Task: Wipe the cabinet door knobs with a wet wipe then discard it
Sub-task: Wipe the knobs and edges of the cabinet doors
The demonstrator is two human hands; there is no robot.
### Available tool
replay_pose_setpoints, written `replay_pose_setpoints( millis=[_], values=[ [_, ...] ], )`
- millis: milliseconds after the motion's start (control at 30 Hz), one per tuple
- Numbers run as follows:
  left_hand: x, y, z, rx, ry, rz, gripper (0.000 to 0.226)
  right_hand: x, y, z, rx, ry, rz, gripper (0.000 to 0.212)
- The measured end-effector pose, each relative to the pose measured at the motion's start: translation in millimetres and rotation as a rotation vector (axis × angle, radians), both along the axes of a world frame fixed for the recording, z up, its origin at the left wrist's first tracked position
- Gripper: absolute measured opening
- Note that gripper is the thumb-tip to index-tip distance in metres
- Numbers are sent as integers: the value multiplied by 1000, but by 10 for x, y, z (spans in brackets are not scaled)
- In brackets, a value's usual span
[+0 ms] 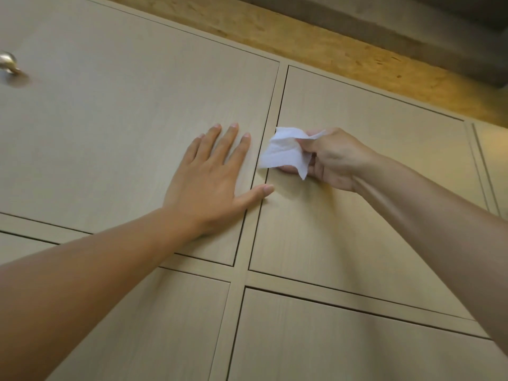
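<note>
My left hand (pixel 213 174) lies flat and spread on the upper left cabinet door (pixel 123 119), fingers straight, the thumb reaching across the narrow frame strip (pixel 262 149) between this door and the next. Far to the left on the same door a rounded metal knob (pixel 8 64) sticks out at the edge of my view, well apart from both hands. My right hand (pixel 334 160) is curled around the wet wipe (pixel 283 152), pinching it against the left edge of the upper right door (pixel 357 215); whatever the wipe covers there is hidden by the wipe and my fingers. The wipe is white, thin and crumpled, with a loose corner hanging down. The doors are pale, flat panels with fine vertical wood grain and dark thin gaps around them. Above runs a rougher, mottled yellow-brown board (pixel 316 42).
</note>
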State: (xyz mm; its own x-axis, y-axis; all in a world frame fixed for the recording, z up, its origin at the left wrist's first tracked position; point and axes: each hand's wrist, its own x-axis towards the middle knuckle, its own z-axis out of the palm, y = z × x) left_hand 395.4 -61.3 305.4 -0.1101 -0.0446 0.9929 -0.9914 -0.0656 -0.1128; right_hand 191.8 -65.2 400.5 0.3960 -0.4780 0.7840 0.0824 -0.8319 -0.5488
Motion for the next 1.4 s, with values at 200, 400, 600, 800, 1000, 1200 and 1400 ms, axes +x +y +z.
replay_pose_setpoints(
  millis=[200, 400, 600, 800, 1000, 1200, 1400],
  values=[
    [8, 0, -3, 2, -5, -1, 97, -44, -16, -22, -77, 98, -24, 27],
    [10, -3, -5, -1, -4, -7, 97, 67, 27, -18, -79, -22, -148, 22],
    [6, 2, 0, -8, 1, -18, 96, 287, 70, -42, -328, -71, -602, 28],
    [13, 2, -1, -12, 4, -25, 94, 191, -109, -100, -1339, 168, -1292, 39],
    [13, -11, -3, -16, 3, -23, 92, 107, -223, -36, -1717, 251, -1401, 8],
    [14, -1, 0, -20, 4, -21, 90, 183, -190, 36, -1515, 248, -1594, 55],
    [6, 3, -1, -15, 4, -17, 91, 379, -100, -10, -1101, 193, -1515, 50]
  ],
)
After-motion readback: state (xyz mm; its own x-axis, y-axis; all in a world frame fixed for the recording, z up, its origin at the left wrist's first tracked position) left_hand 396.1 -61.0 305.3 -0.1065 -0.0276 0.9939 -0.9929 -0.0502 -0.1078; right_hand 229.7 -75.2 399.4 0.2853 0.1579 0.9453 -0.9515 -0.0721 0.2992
